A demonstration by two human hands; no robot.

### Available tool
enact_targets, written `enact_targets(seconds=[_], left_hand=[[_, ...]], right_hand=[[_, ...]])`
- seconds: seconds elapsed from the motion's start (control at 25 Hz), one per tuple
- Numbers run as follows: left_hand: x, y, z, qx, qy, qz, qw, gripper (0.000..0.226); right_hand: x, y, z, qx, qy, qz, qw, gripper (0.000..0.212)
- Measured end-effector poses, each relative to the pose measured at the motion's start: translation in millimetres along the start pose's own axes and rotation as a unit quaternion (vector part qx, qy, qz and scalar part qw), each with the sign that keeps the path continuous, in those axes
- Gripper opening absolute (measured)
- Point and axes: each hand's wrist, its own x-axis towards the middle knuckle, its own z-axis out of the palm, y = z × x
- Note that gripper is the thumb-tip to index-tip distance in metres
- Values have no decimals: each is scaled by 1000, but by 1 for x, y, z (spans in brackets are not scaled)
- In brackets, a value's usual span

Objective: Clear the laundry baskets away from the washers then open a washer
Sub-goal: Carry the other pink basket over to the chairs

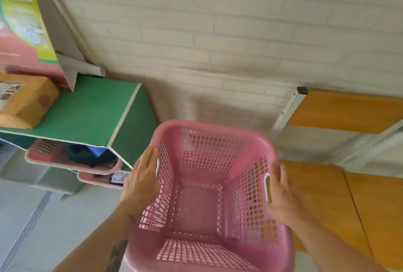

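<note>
While the pink laundry basket sits at 6 o'clock in the view, open side towards the camera, one hand is on each of its sides. The left hand is at the basket's 9 o'clock, its fingers straight and together, laid flat against the outside of the rim. The right hand is at the basket's 3 o'clock, closed about the rim beside a white handle, thumb pointing up. Whether the basket rests on anything cannot be told.

At 9 to 10 o'clock stands a green shelf unit carrying a brown parcel. Below its top, two further pink baskets hold dark and blue items; detail is blurred. A white brick wall fills 12 o'clock. An orange wooden surface lies at 3 to 4 o'clock, just beside the right hand. A floor drain grate runs at 8 o'clock.
</note>
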Motion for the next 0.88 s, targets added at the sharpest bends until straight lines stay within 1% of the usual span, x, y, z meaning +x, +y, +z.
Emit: enact_targets(seconds=[0.04, 0.12, 0.2, 0.28, 0.44, 0.6, 0.68, 0.72, 0.84, 0.88], left_hand=[[4, -9, 14, -1, -15, 11, 1000, 81], [14, -24, 38, -14, -44, 18, 999, 84], [20, -36, 62, -27, -77, 10, 997, 87], [26, -42, 75, -38, -93, 2, 995, 90], [39, -49, 89, -55, -117, -29, 991, 102], [42, -51, 85, -73, -143, -41, 986, 100], [47, -48, 75, -75, -146, -40, 986, 91], [48, -44, 68, -75, -141, -30, 987, 80], [52, -34, 49, -85, -118, -8, 989, 36], [53, -30, 42, -92, -115, -10, 989, 29]], right_hand=[[2, -6, 13, -9, -13, 10, 1000, 117], [7, -19, 38, -21, -44, 33, 998, 122], [13, -31, 59, -28, -56, 48, 997, 122], [19, -39, 72, -30, -60, 58, 996, 121], [28, -44, 85, -27, -71, 63, 995, 123], [27, -47, 81, -12, -97, 64, 993, 125], [24, -50, 73, 4, -105, 55, 993, 123], [22, -52, 68, 9, -100, 53, 994, 121], [12, -53, 44, 22, -92, 63, 994, 106], [7, -52, 34, 35, -90, 69, 993, 101]])
